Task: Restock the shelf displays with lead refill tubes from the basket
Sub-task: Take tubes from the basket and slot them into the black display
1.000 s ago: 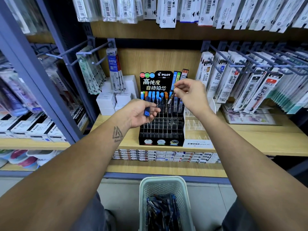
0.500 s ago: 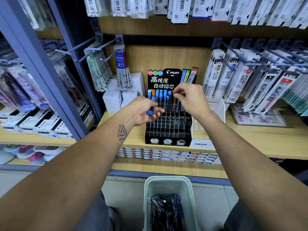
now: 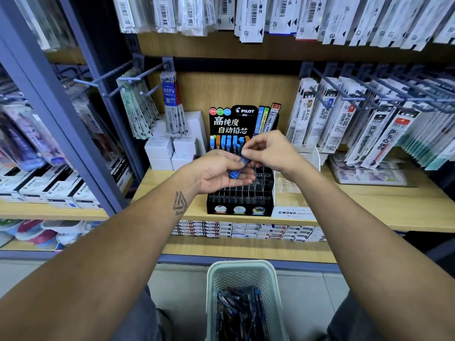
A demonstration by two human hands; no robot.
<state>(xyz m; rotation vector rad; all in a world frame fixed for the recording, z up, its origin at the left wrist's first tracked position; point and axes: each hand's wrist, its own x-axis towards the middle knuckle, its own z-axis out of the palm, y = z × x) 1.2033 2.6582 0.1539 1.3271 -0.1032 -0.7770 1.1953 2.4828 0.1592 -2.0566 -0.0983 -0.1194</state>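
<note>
A black Pilot lead display rack (image 3: 240, 198) stands on the wooden shelf, its back row holding several blue and orange lead refill tubes (image 3: 227, 142). In front of it my left hand (image 3: 219, 172), palm up, holds a blue lead tube (image 3: 237, 168) on its curled fingers. My right hand (image 3: 267, 150) pinches the upper end of that same tube with thumb and fingertips. Below, on the floor, a pale green basket (image 3: 245, 268) contains several dark and blue lead tubes (image 3: 240, 311).
A clear acrylic Mono display (image 3: 294, 190) sits right of the rack. White boxes (image 3: 172, 153) stand to its left. Refill packs hang from metal hooks (image 3: 369, 94) on both sides and above. Small flat boxes (image 3: 246, 230) line the shelf below.
My right hand has come down from the rack's back row to my left hand and now pinches the blue tube held there. The view has shifted slightly.
</note>
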